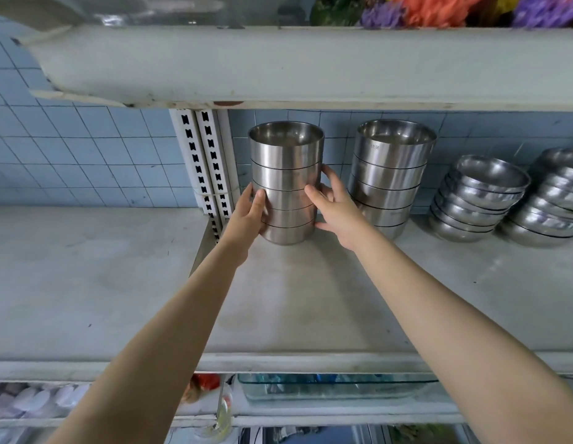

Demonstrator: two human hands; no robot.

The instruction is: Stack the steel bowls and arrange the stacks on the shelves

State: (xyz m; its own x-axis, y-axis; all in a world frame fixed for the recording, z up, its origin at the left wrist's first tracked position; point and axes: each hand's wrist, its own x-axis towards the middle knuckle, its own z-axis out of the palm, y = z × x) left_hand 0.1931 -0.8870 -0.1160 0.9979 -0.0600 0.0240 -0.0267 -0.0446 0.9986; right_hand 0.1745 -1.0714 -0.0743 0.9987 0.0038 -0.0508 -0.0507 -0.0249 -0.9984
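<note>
There are four stacks of shiny steel bowls: left straight-sided stack (286,174), five bowls; second straight-sided stack (390,177), five; plus inner rounded-bowl stack (480,200) and outer rounded-bowl stack (554,203).

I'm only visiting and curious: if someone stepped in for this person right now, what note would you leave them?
Left grip and right grip: both hold the held stack of straight-sided steel bowls by its sides, low on the middle shelf.
Done: a second straight-sided stack stands to its right, then two rounded-bowl stacks.
Left: settle the held stack in line and let go. Any loose bowls are out of view.
</note>
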